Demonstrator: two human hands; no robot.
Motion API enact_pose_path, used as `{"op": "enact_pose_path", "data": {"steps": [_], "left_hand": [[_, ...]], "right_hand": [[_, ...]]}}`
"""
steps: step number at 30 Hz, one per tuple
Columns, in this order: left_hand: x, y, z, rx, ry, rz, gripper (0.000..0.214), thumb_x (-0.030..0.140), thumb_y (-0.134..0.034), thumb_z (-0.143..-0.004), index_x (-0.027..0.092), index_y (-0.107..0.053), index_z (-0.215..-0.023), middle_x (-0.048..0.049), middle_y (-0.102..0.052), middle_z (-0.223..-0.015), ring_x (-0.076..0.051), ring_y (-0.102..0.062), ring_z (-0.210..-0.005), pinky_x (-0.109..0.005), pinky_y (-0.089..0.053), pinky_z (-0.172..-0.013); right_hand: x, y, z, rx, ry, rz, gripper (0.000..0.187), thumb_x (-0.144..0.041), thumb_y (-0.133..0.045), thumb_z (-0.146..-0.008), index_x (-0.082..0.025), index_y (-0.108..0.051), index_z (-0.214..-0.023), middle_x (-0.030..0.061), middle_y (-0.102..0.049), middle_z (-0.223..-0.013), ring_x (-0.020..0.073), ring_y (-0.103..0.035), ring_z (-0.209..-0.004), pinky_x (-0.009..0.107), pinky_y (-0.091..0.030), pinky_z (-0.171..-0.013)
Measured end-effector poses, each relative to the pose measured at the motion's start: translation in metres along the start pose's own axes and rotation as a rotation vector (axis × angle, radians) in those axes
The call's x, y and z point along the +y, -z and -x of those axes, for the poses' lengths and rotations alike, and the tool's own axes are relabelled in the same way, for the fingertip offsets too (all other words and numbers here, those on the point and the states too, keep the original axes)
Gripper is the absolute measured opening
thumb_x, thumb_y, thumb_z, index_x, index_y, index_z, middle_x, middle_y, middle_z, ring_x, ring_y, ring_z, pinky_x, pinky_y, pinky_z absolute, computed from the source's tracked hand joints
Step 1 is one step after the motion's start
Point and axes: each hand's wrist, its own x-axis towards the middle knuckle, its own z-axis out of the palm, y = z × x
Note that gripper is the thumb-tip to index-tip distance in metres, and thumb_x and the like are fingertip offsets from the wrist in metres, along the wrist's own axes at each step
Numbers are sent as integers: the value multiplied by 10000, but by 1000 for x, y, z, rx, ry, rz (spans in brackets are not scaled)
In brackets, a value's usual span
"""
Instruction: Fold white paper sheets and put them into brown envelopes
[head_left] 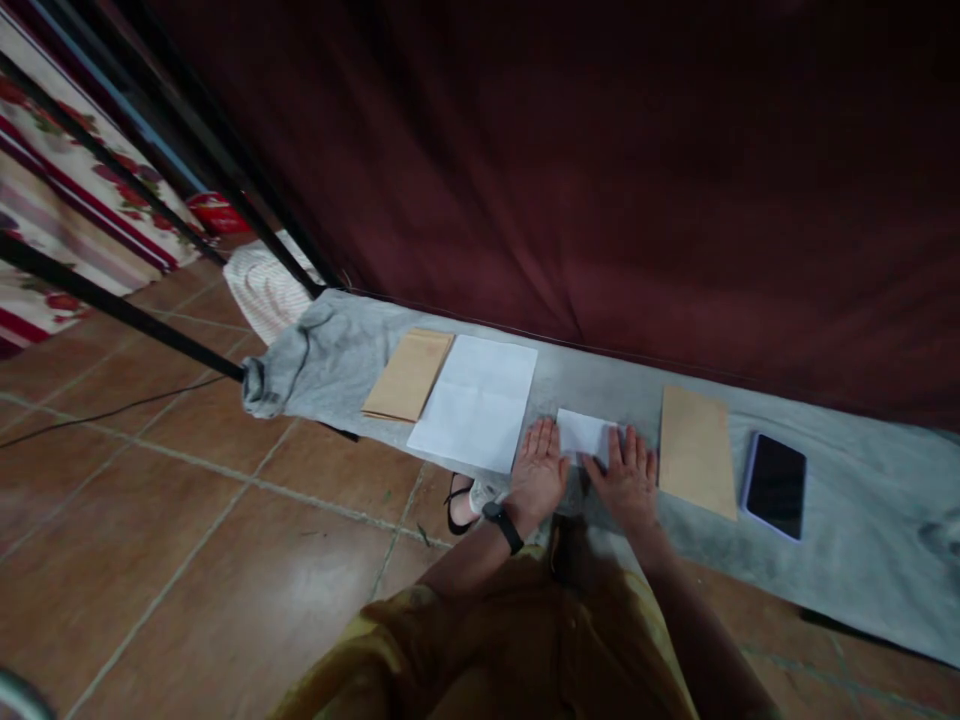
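Note:
A small piece of white paper (586, 436), seemingly folded, lies on the grey cloth in front of me. My left hand (541, 468) rests flat at its left edge, fingers stretched out, a dark band on the wrist. Over the paper's lower right part lies my right hand (628, 478), its fingers spread and pressing down. Left of my hands is a stack of larger white sheets (480, 400) with crease lines. Brown paper envelopes (411, 375) sit beside that stack on its left. Another brown envelope (696, 450) lies just right of my right hand.
A phone (777, 484) in a pale purple case lies at the right on the grey cloth (862, 520). A dark red curtain (585, 180) hangs along the back edge. Black metal bars (120, 310) stand at the left, above a tiled floor (225, 560) with a cable.

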Motion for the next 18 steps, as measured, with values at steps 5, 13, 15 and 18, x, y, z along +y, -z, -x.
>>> {"op": "enact_pose_path", "data": {"steps": [5,13,15,18], "left_hand": [[-109,82,-23,341,340,-70,749,460,-433,-987,29,-248,-1571,-250,-243,-1652,-370,-148,-1558,-574,-168,-1237],[-278,137,-10,108,817,-99,817,528,-737,-748,37,-513,-1362,-288,-591,-1326,-421,-582,-1232,-444,-485,-965],[-284,134,-5,116,780,-138,672,525,-721,-754,79,-600,-1243,-246,-617,-1263,-404,-587,-1207,-430,-479,-959],[-281,131,-4,144,829,-175,723,550,-720,-747,82,-554,-1272,-254,-578,-1283,-414,-566,-1202,-467,-451,-963]], "right_hand": [[-6,-1,1,-7,59,-7,617,-442,-403,-1028,-149,-358,-1568,202,-297,-1640,391,-312,-1473,627,-241,-1164],[-3,-11,6,-23,100,-21,572,-415,-400,-1040,-169,-385,-1556,176,-354,-1622,354,-343,-1473,588,-237,-1182],[-3,-11,5,-29,93,-23,570,-408,-405,-1039,-181,-381,-1561,161,-347,-1629,349,-342,-1475,581,-233,-1186],[-4,-10,5,-42,81,-21,566,-407,-402,-1040,-186,-386,-1560,149,-342,-1634,343,-340,-1477,571,-228,-1190]]}}
